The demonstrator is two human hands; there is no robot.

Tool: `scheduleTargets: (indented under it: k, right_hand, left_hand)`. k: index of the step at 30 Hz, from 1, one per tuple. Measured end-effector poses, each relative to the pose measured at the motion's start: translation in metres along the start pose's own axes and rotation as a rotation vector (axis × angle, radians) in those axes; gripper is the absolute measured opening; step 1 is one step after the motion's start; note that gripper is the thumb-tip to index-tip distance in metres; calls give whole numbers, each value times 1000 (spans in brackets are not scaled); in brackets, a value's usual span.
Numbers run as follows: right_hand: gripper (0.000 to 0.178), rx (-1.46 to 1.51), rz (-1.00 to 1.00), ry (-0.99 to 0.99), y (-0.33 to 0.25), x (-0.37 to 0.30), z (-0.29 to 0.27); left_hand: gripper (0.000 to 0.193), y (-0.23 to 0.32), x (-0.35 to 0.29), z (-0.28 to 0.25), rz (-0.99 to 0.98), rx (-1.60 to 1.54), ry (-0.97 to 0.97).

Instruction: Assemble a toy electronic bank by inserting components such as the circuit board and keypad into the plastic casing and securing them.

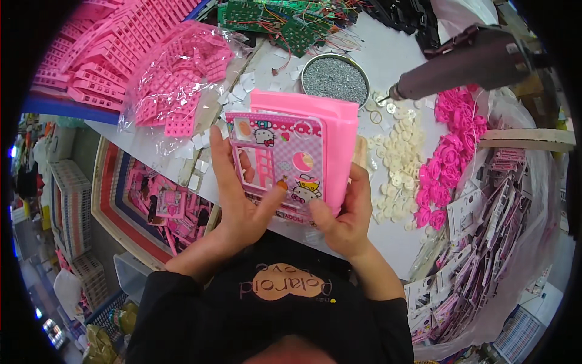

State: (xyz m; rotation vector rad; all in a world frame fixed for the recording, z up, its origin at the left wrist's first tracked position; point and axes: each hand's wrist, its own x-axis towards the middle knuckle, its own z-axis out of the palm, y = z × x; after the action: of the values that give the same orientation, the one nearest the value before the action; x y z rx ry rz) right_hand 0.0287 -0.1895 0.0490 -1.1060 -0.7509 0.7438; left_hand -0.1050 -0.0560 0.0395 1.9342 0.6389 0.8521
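Both my hands hold a flat pink plastic toy panel [303, 145] with a cartoon sticker face, upright just above the table's near edge. My left hand [237, 200] grips its left side, fingers along the edge and thumb across the lower front. My right hand [348, 212] clasps the lower right corner, thumb on the front. A second plain pink sheet [339, 115] shows behind the decorated one.
White round buttons [397, 155] and pink flower-shaped parts [451, 151] lie right of the panel. A round tin of grey granules [334, 77] sits behind it, beside a hanging power screwdriver [467, 60]. A clear bag of pink grids [182, 79], circuit boards [279, 24] and a bag of packaged cards [485, 242] surround.
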Motion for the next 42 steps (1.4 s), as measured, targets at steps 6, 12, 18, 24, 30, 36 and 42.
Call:
scheduleTargets:
  k: [6,12,18,24,30,36,42]
  right_hand:
    - [62,-59,-63,46,0,2,8]
    - [61,-243,-1,22,1,-2,1]
    - [62,-357,46,-120,-9,3,-7]
    - [70,-143,169,-244,-13,8,-19]
    - [76,253,286,-148,-10,9,-17]
    - [70,53,501,-233,-21,1,-27]
    - [51,282,593,-145,-11,-7,-26]
  left_hand:
    - [119,-7,0,-2,-108,-2,-103]
    - [122,-10,-1,-1,-131,-29,-149]
    - [124,-5,1,-5,-139,-10,-205]
    - [119,13,4,-13,-53,231,-281]
    - [75,-5,34,-15,-301,-288,-10]
    - [33,-22,48,-20,-456,-655,-36]
    - [32,-21,57,-16,-336,-499,-1]
